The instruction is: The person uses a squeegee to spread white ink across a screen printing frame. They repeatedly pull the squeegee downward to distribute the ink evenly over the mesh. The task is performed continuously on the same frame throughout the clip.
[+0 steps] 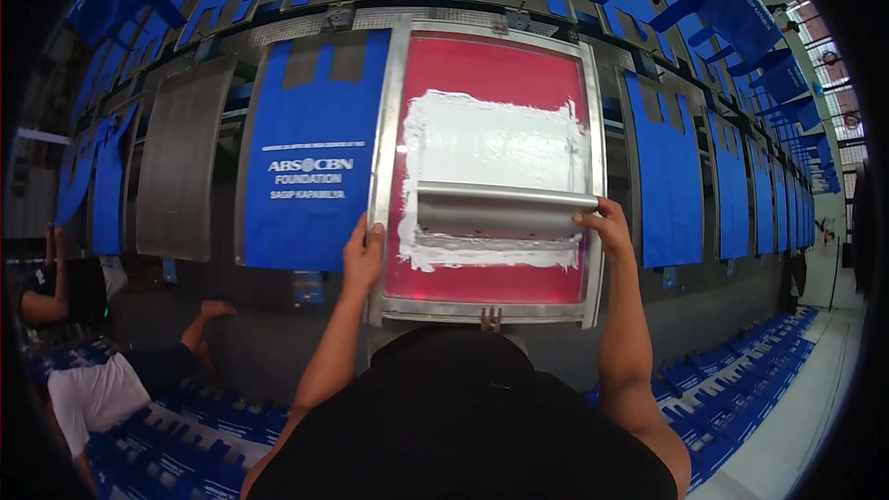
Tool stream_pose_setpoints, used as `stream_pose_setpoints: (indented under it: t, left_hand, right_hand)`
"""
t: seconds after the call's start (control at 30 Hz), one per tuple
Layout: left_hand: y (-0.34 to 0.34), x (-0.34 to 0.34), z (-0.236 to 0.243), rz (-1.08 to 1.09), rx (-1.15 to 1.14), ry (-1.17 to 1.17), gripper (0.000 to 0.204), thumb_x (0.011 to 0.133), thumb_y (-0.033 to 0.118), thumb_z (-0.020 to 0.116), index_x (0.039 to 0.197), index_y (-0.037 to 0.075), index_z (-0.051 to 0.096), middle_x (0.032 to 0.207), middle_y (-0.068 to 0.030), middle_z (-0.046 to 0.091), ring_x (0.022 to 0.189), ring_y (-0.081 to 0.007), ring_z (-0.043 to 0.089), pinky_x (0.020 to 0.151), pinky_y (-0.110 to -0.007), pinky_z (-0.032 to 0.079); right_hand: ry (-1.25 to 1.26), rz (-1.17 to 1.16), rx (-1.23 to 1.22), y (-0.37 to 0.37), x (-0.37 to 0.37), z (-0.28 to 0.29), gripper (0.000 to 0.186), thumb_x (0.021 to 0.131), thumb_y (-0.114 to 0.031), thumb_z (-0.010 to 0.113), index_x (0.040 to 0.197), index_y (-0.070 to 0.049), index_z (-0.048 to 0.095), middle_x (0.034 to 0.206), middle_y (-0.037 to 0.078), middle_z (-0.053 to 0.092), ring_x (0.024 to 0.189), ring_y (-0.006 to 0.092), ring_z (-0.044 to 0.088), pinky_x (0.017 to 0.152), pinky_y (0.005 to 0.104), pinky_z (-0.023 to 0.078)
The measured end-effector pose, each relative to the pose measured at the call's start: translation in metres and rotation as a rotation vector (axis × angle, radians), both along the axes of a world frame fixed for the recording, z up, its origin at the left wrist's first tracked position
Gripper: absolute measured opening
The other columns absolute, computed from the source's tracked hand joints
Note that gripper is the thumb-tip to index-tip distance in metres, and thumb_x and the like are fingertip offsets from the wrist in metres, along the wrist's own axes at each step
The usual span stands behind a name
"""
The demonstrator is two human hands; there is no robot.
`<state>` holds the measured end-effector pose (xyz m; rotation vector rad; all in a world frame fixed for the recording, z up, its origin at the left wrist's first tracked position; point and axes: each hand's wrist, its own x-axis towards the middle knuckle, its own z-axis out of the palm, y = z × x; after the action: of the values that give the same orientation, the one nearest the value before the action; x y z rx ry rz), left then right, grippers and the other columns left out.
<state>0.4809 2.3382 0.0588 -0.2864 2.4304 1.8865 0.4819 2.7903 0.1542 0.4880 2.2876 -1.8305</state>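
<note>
A metal-framed screen with pink mesh lies in the middle, coated with thick white paste. Across the paste runs a long silver bar squeegee. My right hand has its fingers closed on the squeegee's right end. My left hand grips the left side of the metal frame. Just left of the screen, a blue bag cutout with white printing lies flat on a board.
More blue cutouts lie along boards both sides and hang beyond. A bare metal board is at left. Two other people are at lower left. Rows of blue pieces cover the lower area beside me.
</note>
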Motion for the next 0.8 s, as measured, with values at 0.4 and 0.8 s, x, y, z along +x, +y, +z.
stream_pose_setpoints:
  t: [0.4,0.8]
  left_hand:
    - [0.119,0.006,0.011,0.088,-0.109,-0.138,0.049,0.099,0.031,0.053,0.135,-0.003,0.048,0.126,-0.0144,0.06,0.117,-0.0199,0.055,0.099,-0.03,0.04]
    - [0.118,-0.006,-0.012,0.114,0.015,-0.184,0.055,0.098,0.036,0.055,0.136,-0.001,0.048,0.126,-0.0135,0.06,0.115,-0.0175,0.054,0.098,-0.03,0.041]
  right_hand:
    - [-0.024,0.041,-0.034,0.123,-0.021,-0.025,0.041,0.064,-0.014,0.082,0.101,0.001,0.071,0.085,0.007,0.068,0.081,0.0151,0.062,0.076,0.0296,0.05]
    - [-0.001,0.094,-0.039,0.127,-0.016,-0.058,0.039,0.067,-0.013,0.081,0.102,0.0,0.071,0.087,0.006,0.069,0.081,0.014,0.062,0.079,0.0278,0.048]
